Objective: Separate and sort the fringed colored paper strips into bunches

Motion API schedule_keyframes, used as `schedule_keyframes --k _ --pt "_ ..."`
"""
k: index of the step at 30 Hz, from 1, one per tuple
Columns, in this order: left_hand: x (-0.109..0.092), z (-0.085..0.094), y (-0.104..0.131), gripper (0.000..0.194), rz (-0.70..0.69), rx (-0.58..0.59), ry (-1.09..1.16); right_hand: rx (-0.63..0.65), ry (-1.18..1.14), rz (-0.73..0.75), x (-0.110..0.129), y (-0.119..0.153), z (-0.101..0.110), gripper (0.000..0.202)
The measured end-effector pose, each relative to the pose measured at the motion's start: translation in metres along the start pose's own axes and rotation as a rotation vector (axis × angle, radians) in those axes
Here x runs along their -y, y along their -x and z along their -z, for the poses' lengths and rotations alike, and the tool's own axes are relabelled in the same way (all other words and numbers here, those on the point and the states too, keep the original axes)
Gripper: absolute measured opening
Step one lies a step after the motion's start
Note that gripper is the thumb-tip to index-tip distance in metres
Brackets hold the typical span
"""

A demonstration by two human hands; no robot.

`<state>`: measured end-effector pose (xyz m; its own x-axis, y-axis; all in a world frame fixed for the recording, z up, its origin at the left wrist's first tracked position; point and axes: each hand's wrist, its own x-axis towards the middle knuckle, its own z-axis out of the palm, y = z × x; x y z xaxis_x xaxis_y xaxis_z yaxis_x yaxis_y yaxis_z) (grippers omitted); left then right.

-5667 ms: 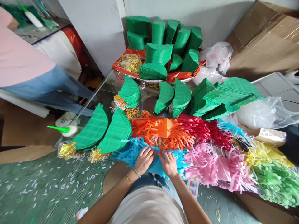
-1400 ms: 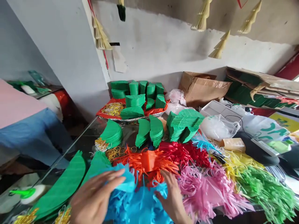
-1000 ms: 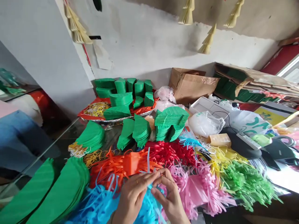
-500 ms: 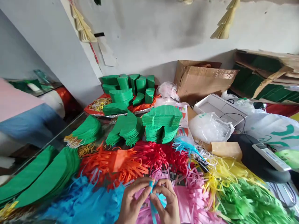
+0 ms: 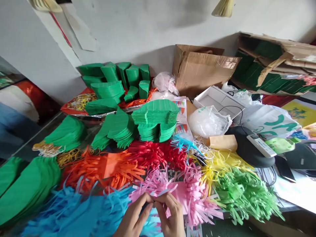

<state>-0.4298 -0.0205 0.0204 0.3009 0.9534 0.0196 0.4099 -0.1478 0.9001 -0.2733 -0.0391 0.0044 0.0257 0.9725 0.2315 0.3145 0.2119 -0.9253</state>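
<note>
Low in the middle, my left hand [image 5: 135,215] and my right hand [image 5: 171,210] meet at the fingertips, thumbs and forefingers pinched together. Between them they grip the top of a blue paper tassel [image 5: 151,227], whose strips show below and between the hands. The pinched end itself is mostly covered by my fingers. Right behind the hands lies pink fringed paper [image 5: 181,191], and a pile of blue fringed paper [image 5: 86,210] spreads to the left of my left hand.
Orange [image 5: 108,166], red [image 5: 158,154], yellow [image 5: 224,161] and light green fringed paper [image 5: 247,194] surround the pink. Green paper stacks [image 5: 155,112] stand behind. A cardboard box [image 5: 202,70], plastic bags [image 5: 209,120] and a white box [image 5: 214,98] line the back; a phone [image 5: 285,168] lies right.
My view has tilted down and turned right. My fingers have drawn together at the tassel's top, and the blue strip that stood up between them is now mostly hidden.
</note>
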Motion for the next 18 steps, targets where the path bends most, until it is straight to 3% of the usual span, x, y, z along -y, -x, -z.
schedule_keyframes --k 3,6,10,14,18 --pt "0.009 -0.006 -0.001 0.022 0.093 0.046 0.038 0.063 0.162 -0.109 -0.029 -0.009 0.016 0.018" --pt "0.017 -0.007 -0.003 0.022 0.162 0.067 0.08 -0.045 0.505 -0.207 -0.081 -0.031 0.036 0.02" --pt "0.027 -0.002 -0.002 0.026 0.215 0.132 0.1 -0.035 0.648 -0.228 -0.136 -0.055 0.041 0.024" --pt "0.031 0.004 -0.003 0.022 0.22 0.127 0.074 0.005 0.721 -0.203 -0.152 -0.06 0.029 0.026" --pt "0.028 0.012 -0.006 0.02 0.208 0.08 0.1 0.004 0.74 -0.194 -0.144 -0.061 0.029 0.023"
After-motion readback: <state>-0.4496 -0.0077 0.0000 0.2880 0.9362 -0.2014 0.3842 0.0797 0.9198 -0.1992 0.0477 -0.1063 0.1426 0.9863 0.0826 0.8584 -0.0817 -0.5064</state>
